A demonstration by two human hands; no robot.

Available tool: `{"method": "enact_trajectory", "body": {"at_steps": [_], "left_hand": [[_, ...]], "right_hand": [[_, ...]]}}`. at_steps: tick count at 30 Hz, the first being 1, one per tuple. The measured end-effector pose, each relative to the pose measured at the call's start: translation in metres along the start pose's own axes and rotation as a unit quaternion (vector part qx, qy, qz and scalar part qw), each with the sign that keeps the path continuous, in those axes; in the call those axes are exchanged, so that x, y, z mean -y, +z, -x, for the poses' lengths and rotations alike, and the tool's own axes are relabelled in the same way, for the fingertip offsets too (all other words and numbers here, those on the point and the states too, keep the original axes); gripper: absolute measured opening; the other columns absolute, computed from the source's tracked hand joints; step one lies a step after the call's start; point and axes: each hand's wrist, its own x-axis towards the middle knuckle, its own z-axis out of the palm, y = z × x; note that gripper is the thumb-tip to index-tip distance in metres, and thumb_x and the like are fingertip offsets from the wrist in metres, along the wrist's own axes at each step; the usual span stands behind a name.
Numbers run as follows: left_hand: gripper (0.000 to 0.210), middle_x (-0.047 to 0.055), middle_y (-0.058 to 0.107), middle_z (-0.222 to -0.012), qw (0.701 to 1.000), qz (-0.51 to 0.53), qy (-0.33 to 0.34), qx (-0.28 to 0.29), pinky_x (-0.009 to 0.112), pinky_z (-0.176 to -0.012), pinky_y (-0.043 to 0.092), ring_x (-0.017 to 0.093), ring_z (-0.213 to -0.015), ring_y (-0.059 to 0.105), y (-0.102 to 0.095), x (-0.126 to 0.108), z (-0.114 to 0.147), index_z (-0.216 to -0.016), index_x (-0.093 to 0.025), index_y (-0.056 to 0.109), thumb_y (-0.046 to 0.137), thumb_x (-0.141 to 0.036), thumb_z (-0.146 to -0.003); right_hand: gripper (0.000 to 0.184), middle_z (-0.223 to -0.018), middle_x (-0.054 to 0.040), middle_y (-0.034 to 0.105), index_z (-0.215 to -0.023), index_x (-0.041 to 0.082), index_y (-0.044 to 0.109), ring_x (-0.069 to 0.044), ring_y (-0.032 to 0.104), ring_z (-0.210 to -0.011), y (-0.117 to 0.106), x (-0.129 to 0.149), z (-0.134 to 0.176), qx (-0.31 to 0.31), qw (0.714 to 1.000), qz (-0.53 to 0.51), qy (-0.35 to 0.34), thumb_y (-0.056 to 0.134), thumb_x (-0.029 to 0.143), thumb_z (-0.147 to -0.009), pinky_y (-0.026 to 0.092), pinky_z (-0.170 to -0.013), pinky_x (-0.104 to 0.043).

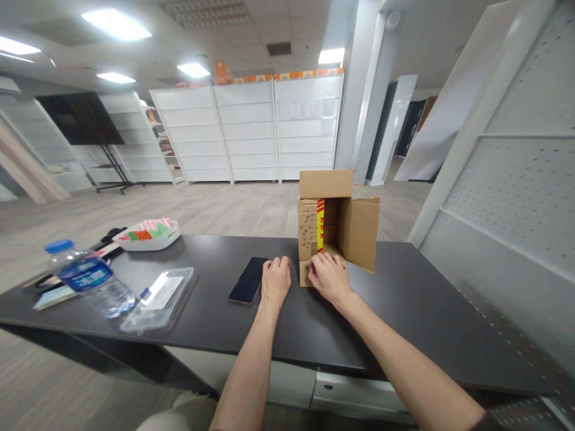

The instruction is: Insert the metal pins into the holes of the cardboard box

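An open cardboard box (308,224) stands on the dark table with its mouth towards me. Its top flap points up, its right flap swings outward, and its lower flap lies in front. A yellow and red strip (320,224) runs down the left side of the opening. My right hand (330,276) is over the lower flap, fingers curled; what they grip, if anything, is hidden. Left of the box, my left hand (276,280) is closed beside a dark smartphone (248,281), overlapping its right edge. Whatever may be between those fingers cannot be made out.
On the left of the table (417,305) lie a water bottle (92,278) with a blue cap, a clear plastic case (159,299) and a white basket (150,242) of colourful items. A perforated white panel (516,209) borders the right side. White shelves (247,131) stand behind.
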Motion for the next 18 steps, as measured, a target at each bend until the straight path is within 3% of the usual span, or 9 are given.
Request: {"method": "enact_trajectory", "body": {"at_steps": [12, 18], "left_hand": [[0.019, 0.005, 0.065, -0.09, 1.0, 0.003, 0.002, -0.01, 0.036, -0.095, 0.037, 0.02, -0.088, 0.06, 0.003, 0.001, 0.001, -0.097, -0.022, 0.059, 0.042, -0.016, -0.094], [0.018, 0.005, 0.065, -0.092, 1.0, 0.001, -0.004, -0.001, 0.036, -0.096, 0.037, 0.019, -0.088, 0.06, 0.002, 0.001, 0.0, -0.097, -0.022, 0.059, 0.042, -0.016, -0.095]], "right_hand": [[0.013, -0.086, -0.006, 0.066, -0.085, 0.018, 0.059, -0.021, 0.057, -0.086, -0.003, -0.002, 0.011, -0.101, 0.991, -0.085, -0.018, 0.049, 0.015, -0.092, 0.036, -0.081, -0.032], [0.022, -0.086, -0.0074, 0.064, -0.084, 0.018, 0.06, -0.02, 0.056, -0.084, -0.001, 0.004, 0.03, -0.111, 0.976, -0.137, -0.129, 0.042, 0.011, -0.094, 0.042, -0.079, -0.031]]}}
